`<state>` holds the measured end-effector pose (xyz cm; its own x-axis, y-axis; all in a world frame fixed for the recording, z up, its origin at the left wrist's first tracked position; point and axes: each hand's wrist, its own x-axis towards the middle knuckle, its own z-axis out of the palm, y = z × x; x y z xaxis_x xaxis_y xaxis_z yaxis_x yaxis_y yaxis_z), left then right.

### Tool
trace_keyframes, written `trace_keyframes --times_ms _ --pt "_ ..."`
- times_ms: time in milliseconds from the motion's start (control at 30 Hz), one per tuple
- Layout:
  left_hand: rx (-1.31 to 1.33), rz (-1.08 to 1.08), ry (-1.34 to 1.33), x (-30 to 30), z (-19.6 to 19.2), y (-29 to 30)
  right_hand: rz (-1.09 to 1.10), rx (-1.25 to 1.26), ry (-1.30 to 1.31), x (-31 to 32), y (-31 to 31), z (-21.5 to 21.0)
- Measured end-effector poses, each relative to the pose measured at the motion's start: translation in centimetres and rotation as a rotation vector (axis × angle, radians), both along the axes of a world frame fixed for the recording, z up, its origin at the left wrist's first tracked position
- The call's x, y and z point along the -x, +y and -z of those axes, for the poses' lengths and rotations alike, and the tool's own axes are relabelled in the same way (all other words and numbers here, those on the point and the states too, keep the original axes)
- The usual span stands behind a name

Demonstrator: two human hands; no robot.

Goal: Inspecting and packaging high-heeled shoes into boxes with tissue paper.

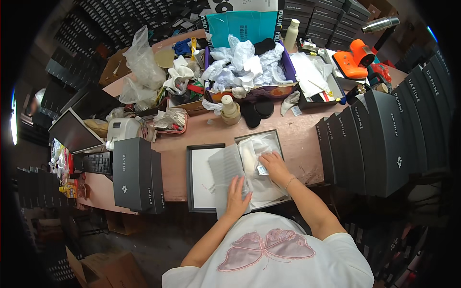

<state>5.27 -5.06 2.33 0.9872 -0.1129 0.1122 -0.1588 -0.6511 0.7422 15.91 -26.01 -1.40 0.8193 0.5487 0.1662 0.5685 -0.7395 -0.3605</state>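
The person's left hand (237, 198) lies on a translucent sheet (224, 168), thumb apart from fingers. The right hand (275, 168) touches a pale wrapped item (248, 158) inside a dark-rimmed box (281, 150); whether it clamps cannot be told. Left of those fingertips, the item's long axis runs away from the person; its front end is unclear.

White shirt (314, 271), short sleeves (342, 244). Large pink butterfly (265, 247) on cloth: wings smooth, slightly sheeny, edges scalloped in deeper pink; thin curling lines trail from its body. Thin bracelet (290, 182), right wrist. Left hand (236, 198), right hand (274, 167) bare.
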Motion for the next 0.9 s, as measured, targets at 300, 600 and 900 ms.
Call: trace_keyframes --times_ms 300,600,900 --pt "1.1 -0.209 0.719 -2.3 0.3 -2.5 0.154 -0.011 0.053 -0.2 1.1 -0.9" --pt "1.823 -0.312 0.938 -1.6 1.9 -0.8 0.037 -0.116 0.141 6.3 4.9 -6.9" --pt "1.936 -0.175 1.0 -1.0 1.3 2.0 0.187 0.139 0.385 6.8 3.8 0.1"
